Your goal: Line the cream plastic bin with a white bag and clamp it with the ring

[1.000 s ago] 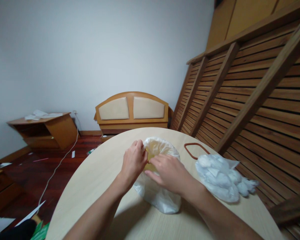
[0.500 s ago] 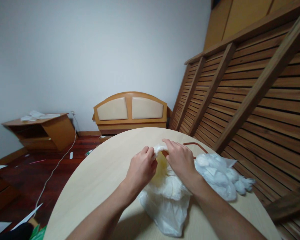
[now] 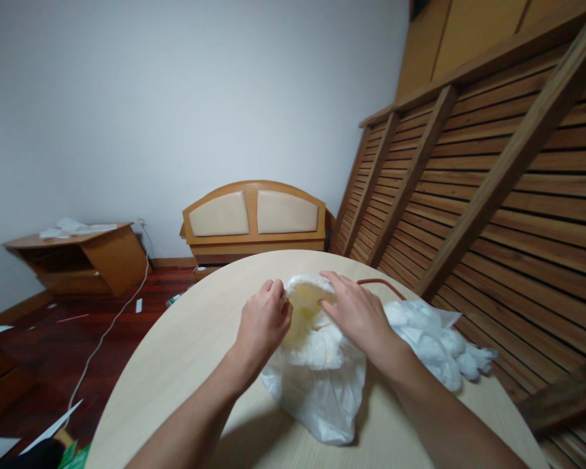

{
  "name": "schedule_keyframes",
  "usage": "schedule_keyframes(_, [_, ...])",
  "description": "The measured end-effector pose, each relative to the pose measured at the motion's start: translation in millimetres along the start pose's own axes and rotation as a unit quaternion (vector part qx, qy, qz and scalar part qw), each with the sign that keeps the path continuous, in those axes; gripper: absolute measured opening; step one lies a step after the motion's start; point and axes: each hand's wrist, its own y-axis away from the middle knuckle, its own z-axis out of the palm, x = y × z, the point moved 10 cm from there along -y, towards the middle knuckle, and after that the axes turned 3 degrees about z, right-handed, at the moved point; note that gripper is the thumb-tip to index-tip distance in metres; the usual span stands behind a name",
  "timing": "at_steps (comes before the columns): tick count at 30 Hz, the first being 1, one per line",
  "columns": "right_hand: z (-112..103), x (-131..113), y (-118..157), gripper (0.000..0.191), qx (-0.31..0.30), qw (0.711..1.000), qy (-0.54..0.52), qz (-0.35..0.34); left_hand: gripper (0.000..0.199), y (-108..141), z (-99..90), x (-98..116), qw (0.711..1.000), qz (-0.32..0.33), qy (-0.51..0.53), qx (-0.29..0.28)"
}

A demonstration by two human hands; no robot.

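A white plastic bag (image 3: 322, 397) stands on the round pale table (image 3: 176, 365) in front of me, its mouth opened toward me. The inside looks yellowish (image 3: 303, 306); whether that is a lining or a container I cannot tell. Bunched white plastic runs around the rim. My left hand (image 3: 266, 319) is closed on the left side of the bag's rim. On the right edge, my right hand (image 3: 356, 309) holds the rim, with the thumb inside the mouth and the fingers outside. Right of that forearm lies a bundle of white plastic bags (image 3: 430, 339).
A thin brown curved piece (image 3: 383, 282) lies behind the bundle. Wooden slatted panels (image 3: 469, 215) lean along the right side. Beyond the table are a headboard (image 3: 254, 212) and a low wooden cabinet (image 3: 97, 254). A cable (image 3: 107, 329) and scraps lie on the floor.
The bag's mouth has widened into a round opening. My left hand has moved left, away from my right hand, whose thumb now shows inside the rim.
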Motion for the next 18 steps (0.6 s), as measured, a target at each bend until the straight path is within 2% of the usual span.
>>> schedule_keyframes(3, [-6.1, 3.0, -0.1, 0.051, 0.005, 1.0, -0.024, 0.009, 0.011, -1.6, -1.9, -3.2, 1.0, -0.006, 0.003, 0.004])
schedule_keyframes(7, [-7.5, 3.3, -1.0, 0.018, -0.015, 1.0, -0.011, 0.003, 0.011, -3.6, -1.5, -3.4, 1.0, 0.001, 0.021, 0.007])
schedule_keyframes(11, [-8.1, 5.6, -3.3, 0.018, -0.013, 1.0, 0.0, 0.003, 0.002, -1.3, 6.1, -5.8, 0.999, -0.006, 0.034, -0.021])
schedule_keyframes(13, [-8.2, 7.2, -3.7, 0.02, -0.01, 1.0, 0.002, 0.007, 0.016, 1.9, 9.3, -6.3, 0.998, -0.005, 0.05, -0.044])
schedule_keyframes(15, [-8.7, 7.9, -3.3, 0.022, -0.009, 1.0, 0.005, 0.011, 0.046, 4.5, 6.5, -4.1, 0.996, 0.013, 0.076, -0.045])
schedule_keyframes(17, [-10.1, 5.6, -2.4, 0.024, -0.01, 1.0, 0.007, 0.009, 0.069, 4.8, -3.7, -0.2, 0.993, 0.043, 0.104, -0.016])
schedule_keyframes(18, [-10.8, 3.1, -1.7, 0.025, -0.012, 1.0, 0.007, 0.004, 0.072, 4.2, -10.3, 1.2, 0.992, 0.057, 0.117, 0.007])
